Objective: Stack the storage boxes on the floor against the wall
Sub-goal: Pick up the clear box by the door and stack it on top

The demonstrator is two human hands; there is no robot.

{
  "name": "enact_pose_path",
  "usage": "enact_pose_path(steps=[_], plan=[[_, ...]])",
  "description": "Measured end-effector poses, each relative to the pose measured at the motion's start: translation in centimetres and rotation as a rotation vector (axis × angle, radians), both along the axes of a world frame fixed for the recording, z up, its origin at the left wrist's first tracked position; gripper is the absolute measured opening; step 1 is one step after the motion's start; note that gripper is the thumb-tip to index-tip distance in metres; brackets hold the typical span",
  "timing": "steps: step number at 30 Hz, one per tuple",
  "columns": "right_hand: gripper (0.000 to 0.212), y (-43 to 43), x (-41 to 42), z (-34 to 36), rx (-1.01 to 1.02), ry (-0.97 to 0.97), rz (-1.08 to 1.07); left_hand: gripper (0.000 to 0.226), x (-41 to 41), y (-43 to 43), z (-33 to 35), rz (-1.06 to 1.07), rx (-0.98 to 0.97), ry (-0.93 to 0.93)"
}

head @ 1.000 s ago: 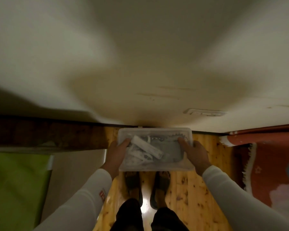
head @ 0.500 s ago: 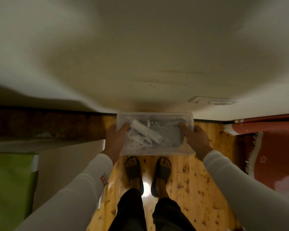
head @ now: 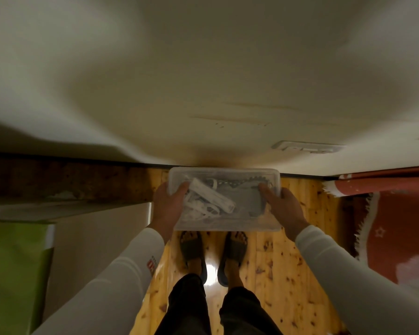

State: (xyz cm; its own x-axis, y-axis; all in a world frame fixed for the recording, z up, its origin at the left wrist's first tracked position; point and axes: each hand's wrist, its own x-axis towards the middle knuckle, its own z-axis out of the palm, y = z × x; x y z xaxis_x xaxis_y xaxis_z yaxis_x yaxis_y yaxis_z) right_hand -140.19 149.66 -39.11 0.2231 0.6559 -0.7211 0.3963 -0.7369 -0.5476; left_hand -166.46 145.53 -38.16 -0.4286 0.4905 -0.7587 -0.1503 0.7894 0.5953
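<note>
I hold a clear plastic storage box (head: 228, 224) with a lid in front of me, above the wooden floor (head: 281, 267) and close to the pale wall (head: 203, 93). White cables, a white power strip and grey items show through the lid. My left hand (head: 167, 206) grips the box's left end, thumb on top. My right hand (head: 282, 206) grips its right end the same way. Whether the box touches the floor I cannot tell. No other storage box is visible.
My feet in dark sandals (head: 213, 252) stand just behind the box. A red rug (head: 397, 226) lies to the right, its end rolled against the wall. A dark wooden ledge (head: 70, 180), a white panel and a green surface (head: 12, 274) stand left. A wall socket (head: 307, 147) sits low right.
The view has shifted, so the box, my hands and my feet sit a little higher in the frame than a second ago. My grip on both ends is unchanged.
</note>
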Motion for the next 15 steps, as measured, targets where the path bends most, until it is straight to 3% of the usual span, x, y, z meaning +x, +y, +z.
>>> enact_pose_path(steps=[8,15], plan=[[0.063,-0.3,-0.2,0.6,0.024,-0.019,-0.004,0.106,-0.3,-0.4,0.6,0.009,-0.018,0.005],[0.064,-0.7,0.3,1.5,0.054,-0.006,0.018,0.114,-0.7,-0.9,1.1,0.003,-0.047,0.04]])
